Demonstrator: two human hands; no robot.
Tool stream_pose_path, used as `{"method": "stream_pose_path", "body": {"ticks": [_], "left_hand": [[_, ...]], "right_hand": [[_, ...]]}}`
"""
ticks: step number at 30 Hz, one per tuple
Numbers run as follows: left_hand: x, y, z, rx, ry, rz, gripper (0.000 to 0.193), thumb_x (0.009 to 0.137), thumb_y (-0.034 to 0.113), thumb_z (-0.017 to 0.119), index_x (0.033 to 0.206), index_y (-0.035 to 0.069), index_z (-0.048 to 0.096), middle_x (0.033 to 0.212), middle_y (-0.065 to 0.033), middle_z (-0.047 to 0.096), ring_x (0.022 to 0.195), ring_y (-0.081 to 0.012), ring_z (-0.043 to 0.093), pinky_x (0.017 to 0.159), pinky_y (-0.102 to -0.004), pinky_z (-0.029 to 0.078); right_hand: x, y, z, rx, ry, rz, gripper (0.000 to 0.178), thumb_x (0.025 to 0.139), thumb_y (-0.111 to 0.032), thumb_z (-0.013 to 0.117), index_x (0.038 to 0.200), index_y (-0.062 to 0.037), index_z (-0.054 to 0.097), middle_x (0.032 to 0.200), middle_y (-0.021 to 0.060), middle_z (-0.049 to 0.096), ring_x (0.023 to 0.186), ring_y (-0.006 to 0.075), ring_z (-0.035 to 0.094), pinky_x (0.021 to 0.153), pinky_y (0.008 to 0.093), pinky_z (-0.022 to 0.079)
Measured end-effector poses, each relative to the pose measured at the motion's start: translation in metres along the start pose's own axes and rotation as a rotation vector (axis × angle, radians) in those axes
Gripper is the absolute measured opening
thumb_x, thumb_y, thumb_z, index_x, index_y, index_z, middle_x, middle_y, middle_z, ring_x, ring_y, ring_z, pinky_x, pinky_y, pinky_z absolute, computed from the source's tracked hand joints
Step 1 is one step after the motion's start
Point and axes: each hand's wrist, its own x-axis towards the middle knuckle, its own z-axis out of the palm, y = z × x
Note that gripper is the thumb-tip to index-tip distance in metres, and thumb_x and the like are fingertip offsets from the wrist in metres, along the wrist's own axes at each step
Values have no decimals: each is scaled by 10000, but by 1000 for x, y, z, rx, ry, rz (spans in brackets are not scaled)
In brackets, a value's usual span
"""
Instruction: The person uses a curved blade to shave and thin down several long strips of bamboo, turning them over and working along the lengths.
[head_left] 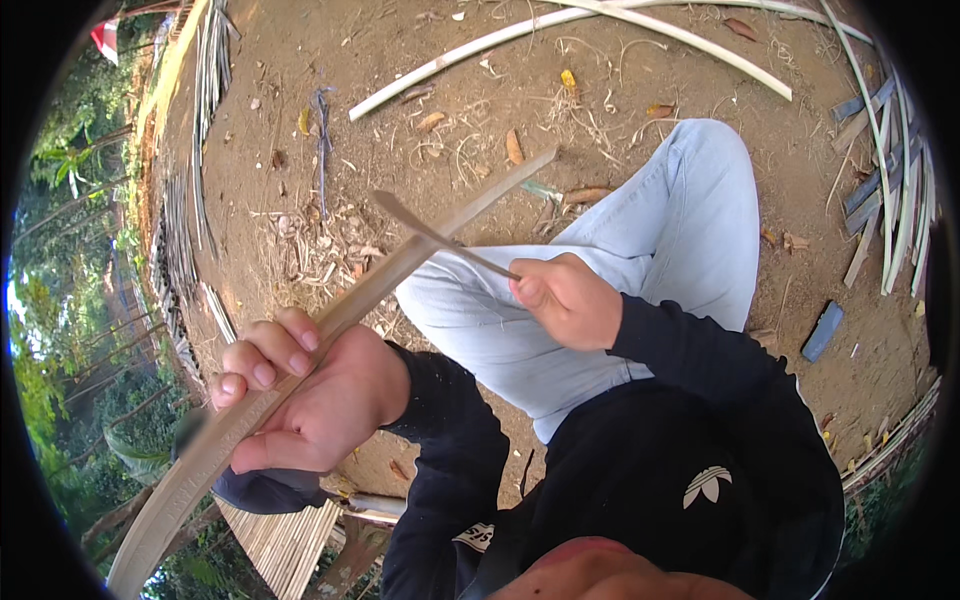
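Note:
My left hand [325, 390] is wrapped around a long, flat bamboo strip [390, 270], which slants from the lower left up toward the middle of the head view. A thin knife [455, 248] with a dull, brownish blade is gripped in my right hand [570, 300], its handle hidden by the fingers. The blade lies across the strip, beyond my left hand and short of the strip's far end. Whether its edge bites into the bamboo I cannot tell.
My bent legs in pale jeans [690, 190] are under the work. Pale split strips [570, 20] curve over the dirt ahead. More strips [900, 180] are heaped at the right, near a small blue-grey block [822, 331]. Shavings [335, 245] litter the ground; greenery [80, 330] lines the left.

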Motion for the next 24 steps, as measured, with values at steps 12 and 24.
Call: {"method": "stream_pose_path", "body": {"ticks": [12, 24], "left_hand": [[-6, 5, -10, -53, 12, -21, 525, 925, 591, 397, 909, 84, 532, 746, -18, 466, 564, -123, 425, 532, -269, 374], [-17, 6, 13, 47, 22, 73, 558, 966, 567, 315, 962, 50, 525, 759, -47, 451, 501, -130, 393, 454, -269, 366]], "right_hand": [[-8, -14, 7, -21, -94, 1, 628, 975, -547, 275, 730, -4, 474, 564, 126, 459, 510, 317, 480, 513, 381, 395], [-18, -28, 0, 116, -104, 144, 735, 919, -663, 241, 715, 0, 484, 556, 74, 447, 497, 207, 456, 505, 325, 386]]}}
